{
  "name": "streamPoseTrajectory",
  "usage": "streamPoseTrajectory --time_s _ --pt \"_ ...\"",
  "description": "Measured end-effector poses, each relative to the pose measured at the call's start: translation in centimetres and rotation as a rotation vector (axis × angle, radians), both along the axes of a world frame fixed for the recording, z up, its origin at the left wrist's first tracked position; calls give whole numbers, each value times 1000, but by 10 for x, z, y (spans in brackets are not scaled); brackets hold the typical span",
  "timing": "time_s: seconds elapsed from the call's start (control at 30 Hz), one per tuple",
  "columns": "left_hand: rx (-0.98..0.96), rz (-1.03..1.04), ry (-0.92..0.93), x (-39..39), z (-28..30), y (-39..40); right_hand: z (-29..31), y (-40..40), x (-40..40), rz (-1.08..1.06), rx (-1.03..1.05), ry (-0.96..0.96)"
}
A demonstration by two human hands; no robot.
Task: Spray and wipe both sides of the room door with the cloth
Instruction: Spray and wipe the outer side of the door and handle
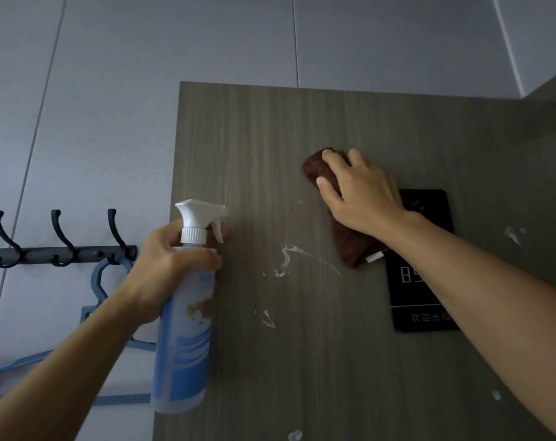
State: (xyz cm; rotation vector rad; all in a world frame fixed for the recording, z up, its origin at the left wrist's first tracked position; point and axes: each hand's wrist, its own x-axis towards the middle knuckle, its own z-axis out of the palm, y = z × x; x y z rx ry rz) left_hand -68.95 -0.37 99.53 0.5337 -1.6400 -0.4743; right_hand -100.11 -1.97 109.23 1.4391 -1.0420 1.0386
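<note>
Door: the grey wood-grain door (302, 345) fills the view in front of me, its top edge above my hands.
Right hand: my right hand (362, 192) lies on the brown cloth (349, 246), fingers spread, thumb at its edge, pressing it flat to the door near the top.
Cloth axis: its long side runs down and to the right, the lower end lying over the corner of the black number plate (426, 300).
Left hand: my left hand (171, 265) grips the neck of the spray bottle (184, 338), upright at the door's left edge, nozzle facing right.
Foam: white streaks (286, 259) sit below and to the left of the cloth, between my 2 hands; more dabs lie lower and far right.
Next move: I judge the right hand is nearer, so the wipe should go down-left.
Wall: hook rail (60, 253) with blue hangers (111, 281).
</note>
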Motion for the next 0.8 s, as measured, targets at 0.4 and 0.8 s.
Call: streamPoseTrajectory --time_s 0.4,0.8 --pt "-113 124 31 -18 -13 -10 -69 -5 17 -12 -30 328" --pt "-131 217 35 -24 -17 -11 -139 -13 29 119 -72 425"
